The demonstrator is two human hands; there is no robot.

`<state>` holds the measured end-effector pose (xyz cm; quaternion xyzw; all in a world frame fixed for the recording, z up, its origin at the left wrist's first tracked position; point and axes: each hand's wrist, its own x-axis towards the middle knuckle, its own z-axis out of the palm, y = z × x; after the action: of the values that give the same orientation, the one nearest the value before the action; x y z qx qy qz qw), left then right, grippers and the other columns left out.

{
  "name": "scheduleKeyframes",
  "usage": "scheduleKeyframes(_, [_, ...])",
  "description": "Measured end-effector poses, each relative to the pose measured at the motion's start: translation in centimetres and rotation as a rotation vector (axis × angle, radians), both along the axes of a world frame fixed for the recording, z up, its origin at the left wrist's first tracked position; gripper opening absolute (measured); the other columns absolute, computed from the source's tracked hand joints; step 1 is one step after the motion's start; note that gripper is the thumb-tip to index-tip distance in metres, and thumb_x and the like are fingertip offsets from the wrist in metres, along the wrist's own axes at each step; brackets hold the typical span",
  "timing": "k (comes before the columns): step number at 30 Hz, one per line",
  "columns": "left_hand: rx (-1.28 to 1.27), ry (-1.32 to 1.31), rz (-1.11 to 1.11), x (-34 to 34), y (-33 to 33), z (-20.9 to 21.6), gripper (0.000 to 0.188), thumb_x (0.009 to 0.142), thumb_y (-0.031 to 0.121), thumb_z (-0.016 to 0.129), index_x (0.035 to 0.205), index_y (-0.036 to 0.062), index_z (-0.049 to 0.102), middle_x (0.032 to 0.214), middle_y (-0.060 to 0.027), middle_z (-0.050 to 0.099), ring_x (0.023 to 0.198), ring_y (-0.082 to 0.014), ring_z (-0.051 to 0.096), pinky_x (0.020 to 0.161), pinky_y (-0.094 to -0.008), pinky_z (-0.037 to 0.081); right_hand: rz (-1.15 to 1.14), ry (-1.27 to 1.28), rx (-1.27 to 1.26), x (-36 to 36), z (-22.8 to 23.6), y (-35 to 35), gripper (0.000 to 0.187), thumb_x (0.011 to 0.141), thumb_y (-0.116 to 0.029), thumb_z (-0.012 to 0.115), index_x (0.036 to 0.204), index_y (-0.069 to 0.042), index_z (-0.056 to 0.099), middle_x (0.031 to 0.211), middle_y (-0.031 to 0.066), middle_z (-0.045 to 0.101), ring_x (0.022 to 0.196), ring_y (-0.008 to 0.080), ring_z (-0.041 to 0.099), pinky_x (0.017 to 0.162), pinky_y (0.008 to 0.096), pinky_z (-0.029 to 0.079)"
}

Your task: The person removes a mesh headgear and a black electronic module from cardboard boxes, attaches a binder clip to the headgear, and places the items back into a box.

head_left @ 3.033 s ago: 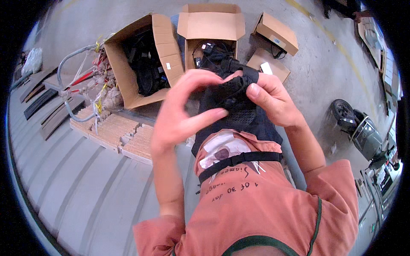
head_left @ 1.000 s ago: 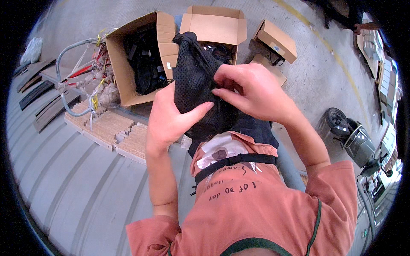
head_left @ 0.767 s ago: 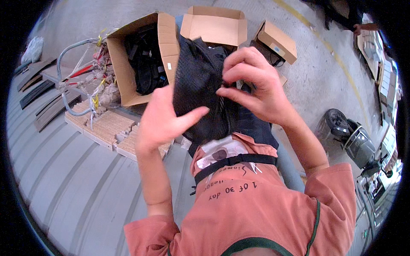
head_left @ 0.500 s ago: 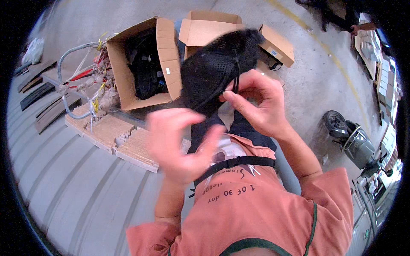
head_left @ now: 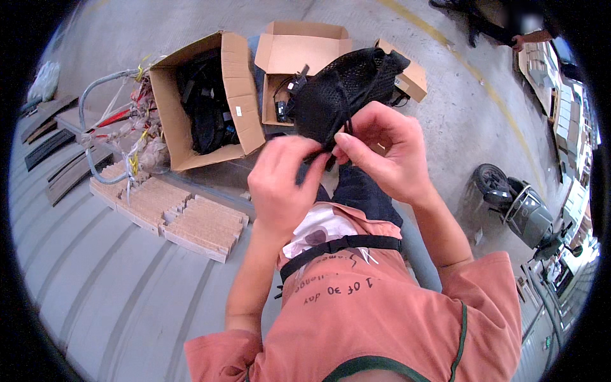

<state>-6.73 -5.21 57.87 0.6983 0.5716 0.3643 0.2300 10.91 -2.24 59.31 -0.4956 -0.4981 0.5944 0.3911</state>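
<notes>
A black mesh bag with a thin dark cord hangs in front of me over my lap. My right hand pinches it by the cord, thumb against the bent fingers. Close beside, my left hand has its thumb and fingers closed on the bag's near edge. Both sets of fingertips almost meet; exactly what lies between them is partly hidden.
An open cardboard box of black items stands ahead left. Behind the mesh bag is another open box, with a smaller carton beside it. Wooden blocks lie left. A small scooter stands right; another person's hand shows far right.
My left hand, blurred and apart from the bag before, has moved up and right and closed on its edge. The bag has shifted slightly right; my right hand keeps its pinch.
</notes>
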Motion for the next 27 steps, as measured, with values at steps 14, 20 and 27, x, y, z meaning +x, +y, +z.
scheduleKeyframes(14, [-0.113, 0.220, -0.268, -2.6, -0.6, 3.5, 0.014, 0.078, 0.002, 0.072, 0.087, 0.0023, 0.062, 0.081, -0.0104, 0.062, 0.074, -0.0293, 0.062, 0.065, -0.0367, 0.050, -0.291, -0.483, 0.275, 2.9, -0.8, 2.7, 0.018, 0.089, -0.013, 0.071, 0.089, 0.001, 0.061, 0.068, 0.0025, 0.059, 0.064, 0.0057, 0.054, 0.058, 0.0254, 0.046])
scheduleKeyframes(20, [-0.171, -0.066, -0.191, -1.8, -0.2, 1.9, 0.017, 0.080, 0.009, 0.074, 0.091, 0.0041, 0.062, 0.083, -0.0095, 0.061, 0.075, -0.0293, 0.062, 0.065, -0.0377, 0.050, -0.052, -0.301, 0.225, 2.9, 1.6, 2.8, 0.019, 0.092, -0.014, 0.067, 0.095, 0.003, 0.060, 0.073, 0.0061, 0.062, 0.069, 0.0103, 0.059, 0.066, 0.0285, 0.049])
scheduleKeyframes(27, [-0.070, -0.114, -0.243, 0.5, 1.6, 0.7, 0.014, 0.084, 0.007, 0.069, 0.095, 0.0020, 0.060, 0.082, -0.0137, 0.062, 0.072, -0.0326, 0.064, 0.064, -0.0394, 0.051, 0.104, -0.203, 0.121, 3.3, 4.4, 2.8, 0.016, 0.092, -0.012, 0.065, 0.093, 0.002, 0.058, 0.074, 0.0045, 0.062, 0.067, 0.0104, 0.059, 0.062, 0.0269, 0.050])
